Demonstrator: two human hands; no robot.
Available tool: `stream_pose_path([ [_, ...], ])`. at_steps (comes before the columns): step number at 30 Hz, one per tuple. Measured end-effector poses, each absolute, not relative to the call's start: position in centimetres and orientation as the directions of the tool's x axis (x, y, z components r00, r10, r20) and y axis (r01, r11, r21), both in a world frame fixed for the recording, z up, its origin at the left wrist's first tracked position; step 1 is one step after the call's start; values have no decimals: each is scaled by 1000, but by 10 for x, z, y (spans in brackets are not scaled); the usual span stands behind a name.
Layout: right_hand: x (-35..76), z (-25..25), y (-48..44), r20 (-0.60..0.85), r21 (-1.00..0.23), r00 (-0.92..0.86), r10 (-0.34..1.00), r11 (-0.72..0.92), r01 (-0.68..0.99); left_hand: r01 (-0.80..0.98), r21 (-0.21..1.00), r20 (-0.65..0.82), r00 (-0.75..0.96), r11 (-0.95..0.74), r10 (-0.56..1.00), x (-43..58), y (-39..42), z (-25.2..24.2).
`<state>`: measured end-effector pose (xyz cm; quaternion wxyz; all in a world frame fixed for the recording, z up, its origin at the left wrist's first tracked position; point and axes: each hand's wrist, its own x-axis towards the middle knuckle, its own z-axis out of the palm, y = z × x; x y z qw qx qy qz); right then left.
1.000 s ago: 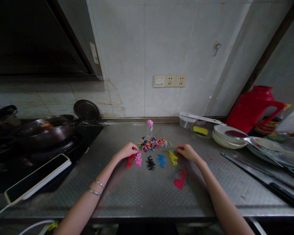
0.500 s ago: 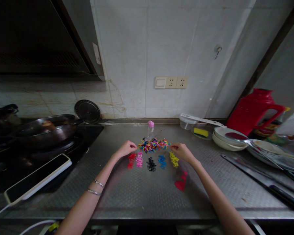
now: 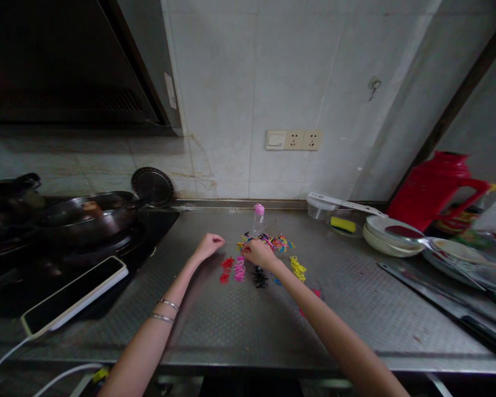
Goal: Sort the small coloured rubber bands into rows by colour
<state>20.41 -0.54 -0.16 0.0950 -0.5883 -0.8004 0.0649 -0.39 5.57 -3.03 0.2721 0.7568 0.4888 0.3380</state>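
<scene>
My right hand (image 3: pixel 259 254) is over the left front part of a mixed heap of small coloured rubber bands (image 3: pixel 279 242), its fingertips pinched just above the pink pile (image 3: pixel 240 269). Whatever lies between those fingertips is too small to make out. Left of the heap, my left hand (image 3: pixel 210 245) hovers with fingers pressed together; I cannot see what is in them. In front of the heap is a row of piles: red (image 3: pixel 226 270), pink, black (image 3: pixel 259 277), blue (image 3: pixel 278 281) and yellow (image 3: pixel 298 268). My right forearm mostly covers the blue one.
Behind the heap stands a clear bottle (image 3: pixel 258 220) with a pink cap. A red piece (image 3: pixel 316 293) is partly under my right forearm. A phone (image 3: pixel 76 295) and a pan (image 3: pixel 86 215) are left; bowls (image 3: pixel 391 242), a sponge (image 3: pixel 343 224) and a red thermos (image 3: pixel 427 190) stand right.
My right hand has moved left from the heap's right end to above the pink pile. The left hand has drawn slightly away from the heap. The view has shifted a little.
</scene>
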Motion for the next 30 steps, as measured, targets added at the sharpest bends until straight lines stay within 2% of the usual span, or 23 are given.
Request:
stream_pose_path([
  [8, 195, -6, -4, 49, -212, -216, 975, 222, 952, 565, 752, 213, 279, -339, 937, -5, 52, -24],
  [15, 191, -8, 2, 47, -188, -170, 984, 175, 966, 582, 714, -37, 586, -389, 809, -9, 42, -13],
  [21, 190, -10, 4, 49, -179, -188, 981, 194, 965, 647, 643, -171, 643, -410, 746, -5, 36, -11],
  [26, 189, -14, 7, 63, -174, -197, 978, 205, 963, 683, 598, -164, 617, -420, 770, -5, 37, -13],
  [30, 191, -12, 7, 57, -227, -226, 973, 233, 946, 670, 613, -138, 612, -418, 779, -6, 39, -13],
])
